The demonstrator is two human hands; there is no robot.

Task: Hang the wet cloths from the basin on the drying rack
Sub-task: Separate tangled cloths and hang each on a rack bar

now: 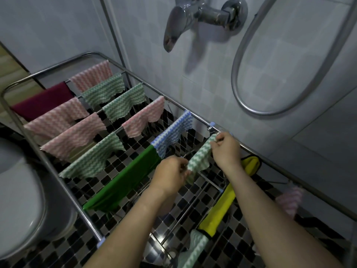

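While the right hand (225,149) pinches the far corner of the green-and-white zigzag-ribbed microfibre cloth (200,158) and the left hand (172,176) pinches its near edge, the cloth sags over a thin rail of the tubular steel drying rack (58,65) between both grips. Likely best: pull the pinches apart along the rail so the limp, ridged fabric spreads flat.

A chrome tap (185,22) is sticking out of the pale tiled wall (212,84) high above the right hand (225,149), and a metal shower hose (234,78) is looping down the wall to its right. A black and grey mosaic floor (114,167) is showing beneath both hands. A white toilet lid (17,200) is sitting well left of the left hand (170,175).
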